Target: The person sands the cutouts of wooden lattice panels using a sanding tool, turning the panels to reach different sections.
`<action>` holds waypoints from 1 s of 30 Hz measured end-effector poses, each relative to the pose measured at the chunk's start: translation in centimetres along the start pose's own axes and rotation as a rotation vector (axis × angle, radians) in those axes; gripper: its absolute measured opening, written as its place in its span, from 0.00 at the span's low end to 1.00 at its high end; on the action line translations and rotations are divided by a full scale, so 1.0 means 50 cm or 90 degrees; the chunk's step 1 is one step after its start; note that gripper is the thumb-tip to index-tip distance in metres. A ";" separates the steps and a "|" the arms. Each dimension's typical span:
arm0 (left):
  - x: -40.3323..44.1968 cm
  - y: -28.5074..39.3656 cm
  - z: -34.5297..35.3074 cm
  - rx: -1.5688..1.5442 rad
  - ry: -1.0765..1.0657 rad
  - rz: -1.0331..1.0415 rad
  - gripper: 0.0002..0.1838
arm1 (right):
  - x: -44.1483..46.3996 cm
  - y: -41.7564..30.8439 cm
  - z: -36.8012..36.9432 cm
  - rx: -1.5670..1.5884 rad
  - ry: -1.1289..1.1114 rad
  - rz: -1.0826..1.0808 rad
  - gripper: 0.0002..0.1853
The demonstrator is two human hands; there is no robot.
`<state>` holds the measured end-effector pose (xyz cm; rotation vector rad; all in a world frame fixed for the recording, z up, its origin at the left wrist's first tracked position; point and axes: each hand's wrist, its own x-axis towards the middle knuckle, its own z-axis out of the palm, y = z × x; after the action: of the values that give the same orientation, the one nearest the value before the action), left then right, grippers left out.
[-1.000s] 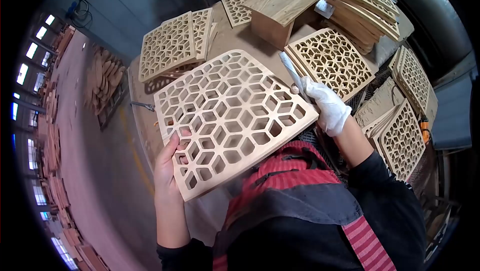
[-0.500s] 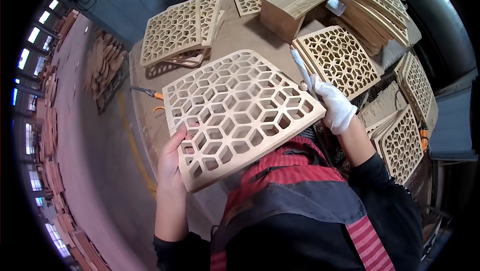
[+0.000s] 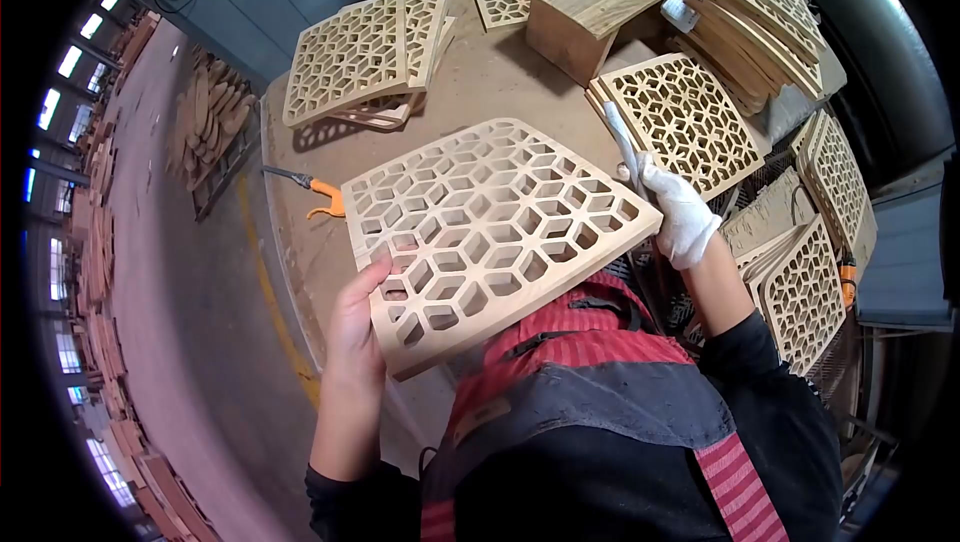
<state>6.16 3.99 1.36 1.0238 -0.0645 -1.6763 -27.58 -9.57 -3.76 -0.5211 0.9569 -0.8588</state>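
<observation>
A pale wooden lattice panel (image 3: 490, 232) with a star-and-diamond cut-out pattern is held tilted in front of my apron. My bare left hand (image 3: 360, 310) grips its near left edge, thumb on top and the other fingers hidden underneath. My right hand (image 3: 680, 210), in a white glove, is closed round a thin whitish-grey stick (image 3: 621, 134) that points up and away. This gloved hand is at the panel's right corner; whether it also supports the panel I cannot tell. Just beyond lies another lattice panel (image 3: 690, 112) on the table.
Lattice panels (image 3: 350, 47) lie at the back left of the table (image 3: 455, 92). A plywood box (image 3: 570, 37) and a panel stack (image 3: 750, 52) stand behind. More panels (image 3: 805, 292) are at the right. An orange-handled tool (image 3: 328, 200) with a dark nozzle lies left.
The held panel has moved slightly right and toward me, its far edge lower, showing more of the orange-handled tool. Both hands moved slightly right with it, and the stick stands more upright.
</observation>
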 end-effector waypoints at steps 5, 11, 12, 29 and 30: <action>0.004 -0.019 0.003 -0.002 0.056 -0.043 0.21 | -0.026 -0.030 0.057 0.036 -0.017 -0.053 0.18; 0.024 -0.089 -0.030 0.062 0.008 0.004 0.18 | 0.004 -0.040 0.018 -0.010 -0.100 -0.125 0.17; 0.031 -0.101 -0.033 0.064 0.020 -0.005 0.17 | 0.000 -0.048 0.020 -0.063 -0.106 -0.136 0.17; 0.008 -0.130 -0.045 0.869 0.258 0.485 0.28 | 0.097 -0.157 0.104 -0.251 -0.108 0.014 0.11; 0.029 -0.111 -0.047 0.861 0.214 0.525 0.25 | 0.114 -0.158 0.105 -0.235 -0.133 0.009 0.12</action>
<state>3.44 5.99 -3.85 1.8619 -1.3349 -0.5174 -24.44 -18.65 1.74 -0.9015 0.9280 -0.6014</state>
